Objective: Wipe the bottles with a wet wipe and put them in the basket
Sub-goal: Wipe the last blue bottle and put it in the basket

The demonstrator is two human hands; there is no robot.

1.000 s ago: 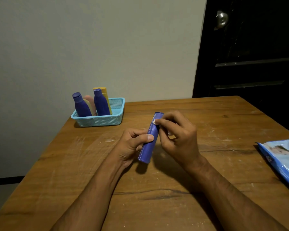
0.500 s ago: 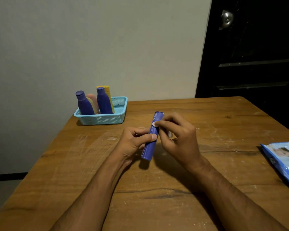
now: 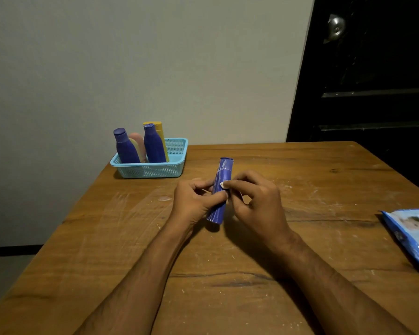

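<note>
Right of the basket (image 3: 153,169), left hand (image 3: 195,203) grips the tube (image 3: 221,189) while right hand (image 3: 257,201) pinches a wipe (image 3: 223,185) against it.

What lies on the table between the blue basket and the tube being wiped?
In the head view, only bare wood separates the basket from the purple tube; the small pale smear sits nearer the camera, off that line.

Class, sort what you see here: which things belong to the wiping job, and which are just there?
Part of the job:
blue tube
wet wipe
basket
bottles in basket
pack of wipes
left hand
right hand

Just there:
table
door
doorknob
</note>
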